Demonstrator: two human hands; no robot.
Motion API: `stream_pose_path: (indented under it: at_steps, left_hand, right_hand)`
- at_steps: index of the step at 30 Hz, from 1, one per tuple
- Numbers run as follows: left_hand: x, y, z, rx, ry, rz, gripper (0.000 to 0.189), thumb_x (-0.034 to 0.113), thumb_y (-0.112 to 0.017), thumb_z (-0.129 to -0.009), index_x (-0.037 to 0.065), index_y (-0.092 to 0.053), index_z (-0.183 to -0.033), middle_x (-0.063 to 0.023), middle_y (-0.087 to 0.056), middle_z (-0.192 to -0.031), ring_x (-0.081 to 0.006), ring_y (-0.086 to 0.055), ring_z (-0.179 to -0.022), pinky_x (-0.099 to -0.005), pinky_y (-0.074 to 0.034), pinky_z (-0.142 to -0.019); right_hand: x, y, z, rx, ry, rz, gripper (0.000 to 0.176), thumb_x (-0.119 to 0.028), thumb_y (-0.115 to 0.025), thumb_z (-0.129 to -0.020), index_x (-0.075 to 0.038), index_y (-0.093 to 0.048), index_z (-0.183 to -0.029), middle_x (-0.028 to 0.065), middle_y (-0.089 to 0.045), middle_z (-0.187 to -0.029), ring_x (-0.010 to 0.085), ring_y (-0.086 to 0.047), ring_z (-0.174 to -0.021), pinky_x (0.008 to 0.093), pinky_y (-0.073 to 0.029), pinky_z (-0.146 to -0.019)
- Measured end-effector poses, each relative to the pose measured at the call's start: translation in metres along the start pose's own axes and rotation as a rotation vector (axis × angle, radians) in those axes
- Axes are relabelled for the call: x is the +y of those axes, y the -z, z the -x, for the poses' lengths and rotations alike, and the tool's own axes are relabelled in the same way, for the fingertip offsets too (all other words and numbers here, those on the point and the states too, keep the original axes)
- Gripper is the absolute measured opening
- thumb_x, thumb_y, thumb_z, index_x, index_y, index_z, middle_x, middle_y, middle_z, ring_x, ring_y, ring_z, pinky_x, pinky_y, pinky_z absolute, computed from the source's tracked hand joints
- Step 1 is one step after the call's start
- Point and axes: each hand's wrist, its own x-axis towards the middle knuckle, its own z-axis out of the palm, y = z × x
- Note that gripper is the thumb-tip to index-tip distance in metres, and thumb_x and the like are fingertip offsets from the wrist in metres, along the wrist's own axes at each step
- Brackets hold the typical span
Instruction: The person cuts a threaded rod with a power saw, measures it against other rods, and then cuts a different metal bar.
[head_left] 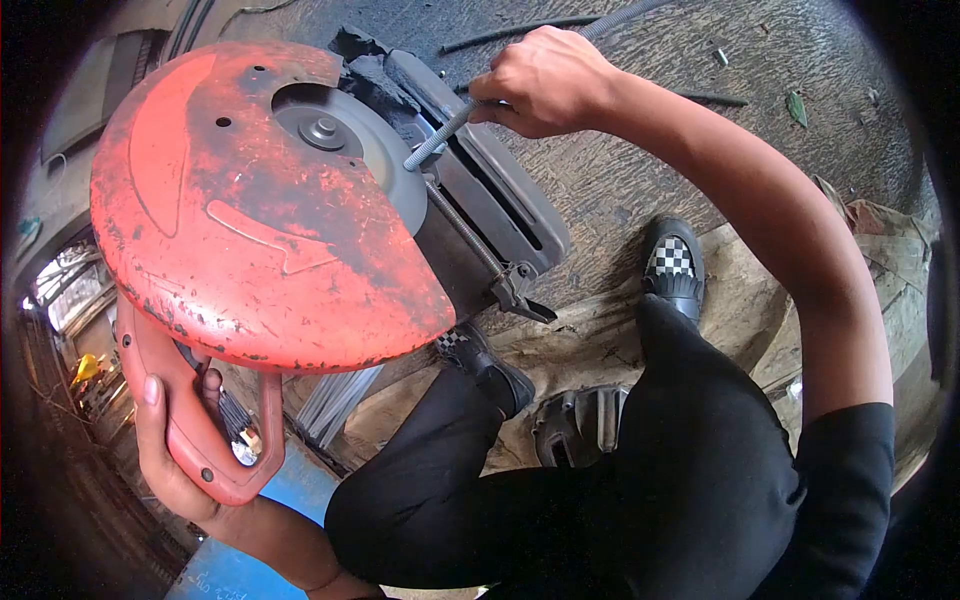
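Note:
A cut-off saw with a worn red guard [300, 250] fills the left of the view. My left hand [165, 450] is wrapped round its red handle [190, 420], with fingers through the loop near the trigger. The grey cutting disc [375, 150] shows through the gap in the guard. My right hand [540, 85] grips a long grey ribbed rod [440, 138], whose near end overlaps the disc's edge in this view. Beyond my hand the rod runs on to the upper right. Beside the disc lie the saw's dark base [500, 185] and its threaded clamp screw [462, 228].
Dark rods [520, 32] lie on the worn floor [590, 190] at the back. A brown cloth [740, 270] spreads under my shoes [675, 265]. Close by are a dark metal part [575, 425], a bundle of grey strips [335, 405] and a blue surface [250, 560].

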Motion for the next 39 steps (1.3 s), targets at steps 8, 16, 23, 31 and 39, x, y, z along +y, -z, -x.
stream_pose_path:
  at_steps: [8, 16, 23, 31, 39]
  left_hand:
    - [-0.001, 0.001, 0.0, -0.068, 0.028, 0.082, 0.059, 0.024, -0.055, -0.087, -0.009, -0.037, -0.133, -0.0215, -0.058, -0.114, -0.0212, -0.061, -0.096, -0.0262, -0.05, -0.077]
    - [-0.003, 0.008, -0.006, -0.206, 0.011, 0.094, 0.059, 0.021, -0.052, -0.089, -0.009, -0.033, -0.135, -0.0229, -0.055, -0.118, -0.0213, -0.061, -0.094, -0.0265, -0.052, -0.074]
    - [-0.011, 0.007, -0.013, -0.351, -0.101, 0.149, 0.052, 0.02, -0.058, -0.087, -0.004, -0.043, -0.13, -0.0161, -0.06, -0.11, -0.0192, -0.062, -0.09, -0.0294, -0.049, -0.075]
    - [0.001, 0.012, 0.015, 0.333, -1.123, -0.339, 0.046, 0.017, -0.067, -0.082, -0.007, -0.052, -0.118, -0.0216, -0.053, -0.12, -0.0364, -0.052, -0.109, -0.0415, -0.038, -0.097]
    - [0.031, 0.071, 0.083, -0.504, -1.027, 0.409, 0.026, 0.014, -0.067, -0.086, -0.002, -0.065, -0.107, -0.0021, -0.059, -0.083, -0.0064, -0.051, -0.062, -0.0211, -0.043, -0.057]
  right_hand:
    - [-0.005, 0.004, -0.001, -0.026, -0.04, 0.028, 0.024, -0.037, -0.062, -0.082, -0.015, -0.07, -0.078, 0.0088, -0.064, -0.065, 0.0284, -0.065, -0.064, 0.0385, -0.05, -0.053]
    - [-0.007, 0.007, 0.0, 0.008, -0.007, 0.065, 0.027, -0.039, -0.061, -0.083, -0.014, -0.068, -0.074, 0.0087, -0.063, -0.063, 0.0301, -0.064, -0.061, 0.0393, -0.05, -0.052]
    - [-0.031, 0.031, 0.074, -0.203, 0.094, -0.052, 0.023, -0.034, -0.061, -0.085, -0.013, -0.064, -0.075, 0.0088, -0.059, -0.057, 0.0281, -0.059, -0.05, 0.0406, -0.046, -0.045]
    - [-0.129, 0.197, 0.074, 0.112, -0.213, -0.674, 0.043, -0.04, -0.048, -0.095, 0.0, -0.055, -0.082, 0.0073, -0.046, -0.059, 0.0177, -0.044, -0.057, 0.0346, -0.039, -0.055]
    - [-0.27, 0.249, 0.023, 0.015, 0.047, -1.192, 0.039, -0.039, -0.047, -0.097, -0.003, -0.057, -0.087, -0.0071, -0.04, -0.064, 0.0048, -0.034, -0.057, 0.0232, -0.026, -0.05]
